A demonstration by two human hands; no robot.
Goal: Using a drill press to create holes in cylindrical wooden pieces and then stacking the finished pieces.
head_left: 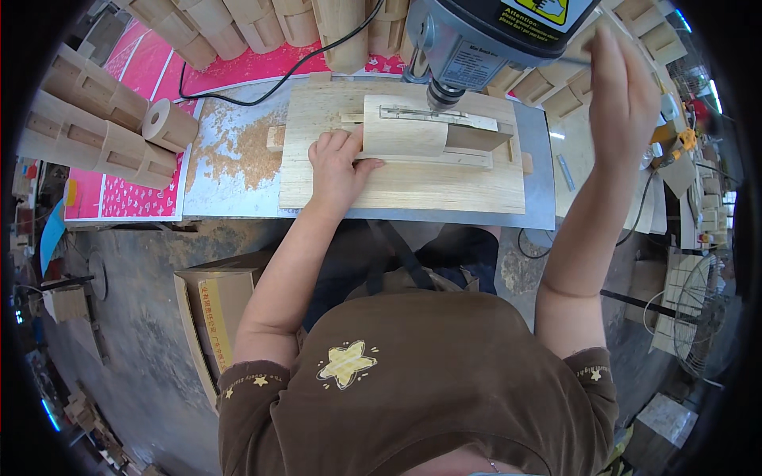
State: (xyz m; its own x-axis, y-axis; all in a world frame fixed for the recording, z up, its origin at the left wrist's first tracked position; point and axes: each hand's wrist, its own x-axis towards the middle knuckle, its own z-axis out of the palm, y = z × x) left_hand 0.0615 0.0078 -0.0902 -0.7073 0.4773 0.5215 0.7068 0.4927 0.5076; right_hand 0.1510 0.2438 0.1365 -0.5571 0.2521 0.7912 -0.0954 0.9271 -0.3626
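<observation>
A pale wooden block [405, 136] with a rectangular slot toward its right end lies on a wooden board [444, 186] beneath the drill press [468, 47]. My left hand [337, 163] is closed on the block's left end, its thumb stretched along the near side. Just over the block's far side hangs the drill chuck [444, 95]; the bit's tip is hard to make out. Raised at the right of the machine, my right hand [623, 99] is closed around the end of a lever [578, 59], which its fingers mostly hide.
Wooden cylinders [171, 125] with cut recesses stand in rows at the left, back and right. Sawdust [238, 147] covers the metal plate left of the board. A black cable [278, 89] crosses behind. Below the bench, at left, sits a cardboard box [214, 305].
</observation>
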